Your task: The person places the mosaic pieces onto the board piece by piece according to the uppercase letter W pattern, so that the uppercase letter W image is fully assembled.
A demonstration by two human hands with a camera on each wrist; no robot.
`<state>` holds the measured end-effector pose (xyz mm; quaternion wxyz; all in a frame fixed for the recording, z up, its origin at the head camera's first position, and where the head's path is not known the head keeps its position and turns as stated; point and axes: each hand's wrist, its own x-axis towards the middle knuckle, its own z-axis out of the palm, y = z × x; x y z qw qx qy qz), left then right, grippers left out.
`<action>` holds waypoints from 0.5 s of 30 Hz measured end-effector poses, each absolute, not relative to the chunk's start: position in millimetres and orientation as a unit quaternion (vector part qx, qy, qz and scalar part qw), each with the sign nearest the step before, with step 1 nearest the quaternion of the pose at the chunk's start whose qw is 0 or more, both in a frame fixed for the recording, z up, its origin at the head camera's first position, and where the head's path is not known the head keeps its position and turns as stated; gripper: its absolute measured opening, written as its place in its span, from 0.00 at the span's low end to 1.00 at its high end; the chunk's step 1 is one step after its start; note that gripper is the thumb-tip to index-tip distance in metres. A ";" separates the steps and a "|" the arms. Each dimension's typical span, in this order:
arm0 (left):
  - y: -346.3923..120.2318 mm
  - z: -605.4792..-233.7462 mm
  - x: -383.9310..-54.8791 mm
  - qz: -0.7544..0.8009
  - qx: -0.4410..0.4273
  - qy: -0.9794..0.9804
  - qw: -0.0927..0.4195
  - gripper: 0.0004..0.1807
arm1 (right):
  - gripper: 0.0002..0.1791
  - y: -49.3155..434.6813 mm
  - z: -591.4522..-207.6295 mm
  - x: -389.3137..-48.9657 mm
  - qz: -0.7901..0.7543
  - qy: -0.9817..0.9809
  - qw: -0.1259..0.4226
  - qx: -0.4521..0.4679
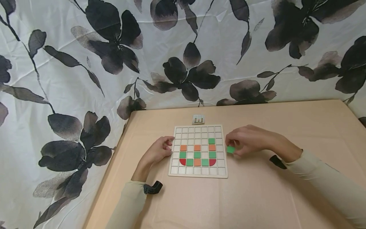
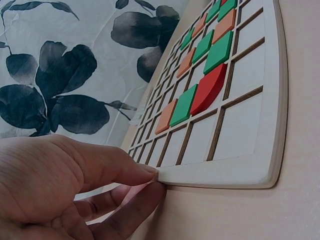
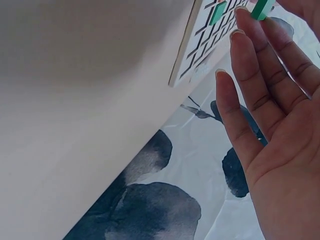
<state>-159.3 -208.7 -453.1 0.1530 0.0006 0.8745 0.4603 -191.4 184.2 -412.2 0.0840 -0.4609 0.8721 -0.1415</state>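
Observation:
A white grid board (image 1: 198, 128) lies on the table, its wooden cells partly filled with orange, green and red tiles. My left hand (image 1: 158, 149) pinches the board's left edge; in the left wrist view the thumb (image 2: 132, 167) lies on the rim and the fingers sit at its underside. Just off the board's right edge, my right hand (image 1: 248, 140) pinches a green square tile (image 1: 230, 149) between thumb and fingertips. The right wrist view shows that green tile (image 3: 262, 9) at the fingertips, with the other fingers extended. Two red tiles with a rounded corner (image 1: 212, 162) sit in the lowest filled row.
A small card with a grid pattern (image 1: 198, 119) lies behind the board. The light wooden table (image 1: 257, 203) ends at a white cloth (image 1: 160, 47) with dark flowers at the back and left. Black wrist straps (image 1: 152, 188) are on both arms.

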 end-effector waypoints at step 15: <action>-209.1 -453.4 -160.1 0.456 0.001 0.877 0.153 0.35 | 0.11 161.7 -403.4 -199.1 -0.149 0.865 0.095 -0.469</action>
